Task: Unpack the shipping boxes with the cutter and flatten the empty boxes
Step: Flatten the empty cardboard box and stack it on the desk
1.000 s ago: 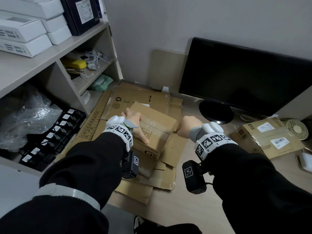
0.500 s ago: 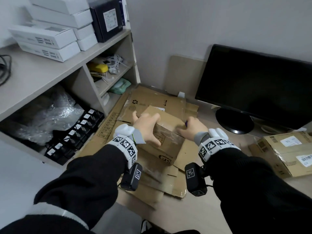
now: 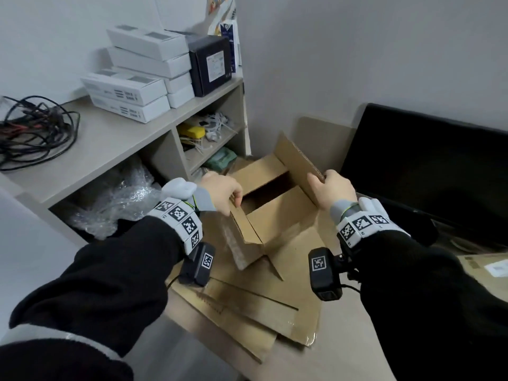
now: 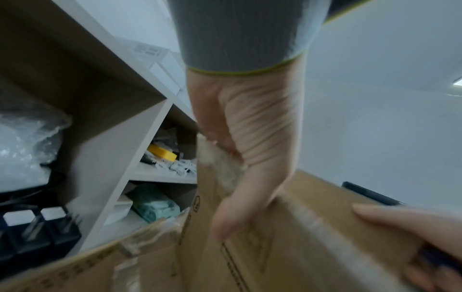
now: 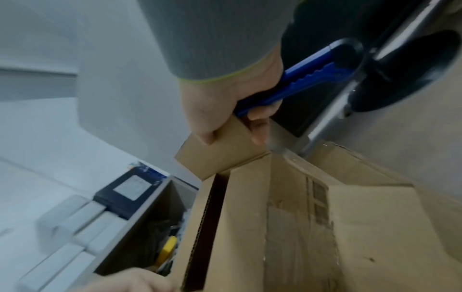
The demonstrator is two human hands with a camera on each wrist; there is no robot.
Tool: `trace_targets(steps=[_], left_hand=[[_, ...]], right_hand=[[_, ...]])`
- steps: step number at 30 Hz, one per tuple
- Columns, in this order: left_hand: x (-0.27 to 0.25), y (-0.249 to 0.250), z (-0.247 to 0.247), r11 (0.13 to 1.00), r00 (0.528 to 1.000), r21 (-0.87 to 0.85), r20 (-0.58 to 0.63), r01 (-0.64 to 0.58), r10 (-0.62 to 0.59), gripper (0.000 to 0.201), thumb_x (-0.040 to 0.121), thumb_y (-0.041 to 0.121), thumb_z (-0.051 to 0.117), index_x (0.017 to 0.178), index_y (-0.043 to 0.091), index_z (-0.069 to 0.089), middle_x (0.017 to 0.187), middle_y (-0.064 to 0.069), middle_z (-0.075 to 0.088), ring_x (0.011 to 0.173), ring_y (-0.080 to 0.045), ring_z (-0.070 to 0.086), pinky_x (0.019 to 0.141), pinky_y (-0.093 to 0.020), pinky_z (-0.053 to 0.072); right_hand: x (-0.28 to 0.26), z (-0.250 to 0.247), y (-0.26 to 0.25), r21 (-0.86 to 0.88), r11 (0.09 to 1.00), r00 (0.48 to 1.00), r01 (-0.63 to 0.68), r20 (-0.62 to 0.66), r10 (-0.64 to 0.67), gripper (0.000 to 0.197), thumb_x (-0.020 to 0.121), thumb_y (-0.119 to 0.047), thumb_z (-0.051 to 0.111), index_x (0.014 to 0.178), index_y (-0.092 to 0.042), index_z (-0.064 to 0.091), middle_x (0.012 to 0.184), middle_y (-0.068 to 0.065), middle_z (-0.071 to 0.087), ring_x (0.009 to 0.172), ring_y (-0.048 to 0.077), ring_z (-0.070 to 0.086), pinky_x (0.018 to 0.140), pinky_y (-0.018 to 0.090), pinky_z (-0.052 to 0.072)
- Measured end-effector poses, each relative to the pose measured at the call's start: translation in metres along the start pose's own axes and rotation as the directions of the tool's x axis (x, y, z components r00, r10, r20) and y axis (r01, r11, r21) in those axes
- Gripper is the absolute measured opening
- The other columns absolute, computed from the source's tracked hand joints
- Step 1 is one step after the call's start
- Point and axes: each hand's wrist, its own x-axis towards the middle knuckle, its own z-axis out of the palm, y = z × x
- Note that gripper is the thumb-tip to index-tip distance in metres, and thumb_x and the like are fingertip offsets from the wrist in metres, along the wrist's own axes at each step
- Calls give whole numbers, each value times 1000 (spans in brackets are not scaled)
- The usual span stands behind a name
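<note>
The open cardboard box (image 3: 270, 215) stood on a pile of flattened cardboard (image 3: 247, 312), between both hands. The left hand (image 3: 221, 192) pinched the box's left flap at its edge. The right hand (image 3: 331, 189) gripped the raised right flap (image 3: 298, 158), thumb on the inner face. The same hand also held the blue cutter (image 5: 297, 83) against its palm.
</note>
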Motion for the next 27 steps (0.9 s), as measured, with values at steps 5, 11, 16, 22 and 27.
trace_targets(steps=[5,11,16,22,27], left_hand=[[10,-2,-5,965,954,-234,296,118,-45,111,51,89,50,138,20,47,141,1,48,126,-19,48,105,-35,39],[27,7,-16,768,755,-458,-266,448,-599,97,74,55,73,140,2,24,142,-20,26,128,-42,35,103,-46,33],[45,6,-29,677,668,-549,-261,491,-697,110,68,43,82,147,9,12,150,-19,17,132,-42,29,107,-49,27],[56,8,-50,829,814,-512,-367,227,-450,59,94,16,45,149,11,23,137,-27,46,123,-43,46,101,-44,38],[49,-3,-51,826,819,-559,-438,75,-370,46,97,10,38,142,16,41,117,-23,61,99,-40,58,79,-36,43]], right_hand=[[0,-34,-38,42,965,964,260,-71,-257,39,93,-54,42,93,-15,50,79,5,63,74,32,64,67,35,51],[-8,-53,-55,93,871,876,482,-19,-483,38,95,-47,46,76,-14,45,62,5,59,51,21,65,65,33,53],[-10,-64,-45,37,843,843,537,-50,-535,38,96,-44,48,74,-14,40,56,-2,47,52,21,53,58,30,37],[-2,-75,-30,-122,853,831,508,-194,-522,36,96,-47,44,81,-15,39,63,5,52,65,34,53,59,37,42],[3,-74,-15,-149,893,864,424,-228,-448,39,94,-52,45,94,-13,49,69,5,56,65,30,52,59,35,43]])
